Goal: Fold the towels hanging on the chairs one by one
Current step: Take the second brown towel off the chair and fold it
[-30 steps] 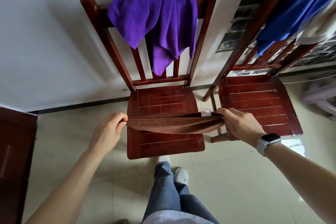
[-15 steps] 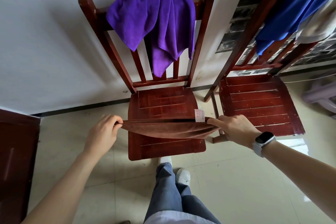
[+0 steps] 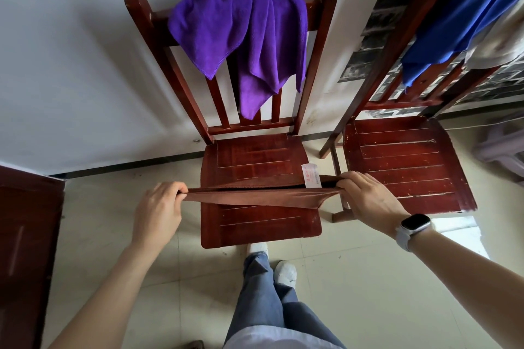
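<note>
A brown towel [image 3: 255, 196] is stretched flat and doubled over the seat of the middle red wooden chair [image 3: 255, 156]. My left hand [image 3: 160, 207] grips its left end and my right hand [image 3: 368, 198] grips its right end, where a white care label [image 3: 311, 176] sticks up. A purple towel [image 3: 246, 34] hangs over this chair's backrest. On the chair to the right [image 3: 405, 161], a blue towel [image 3: 465, 11] and a pale cream one [image 3: 502, 42] hang over the back.
A white wall stands right behind the chairs. A dark red wooden panel [image 3: 25, 249] is at the left edge and a pale plastic stool [image 3: 504, 147] at the far right. My legs and white shoes [image 3: 283, 272] stand on the tiled floor before the middle chair.
The towel has come lower and flatter over the seat, its two layers now lying closer together. Both hands keep their grip on the ends; the label now stands up beside my right hand.
</note>
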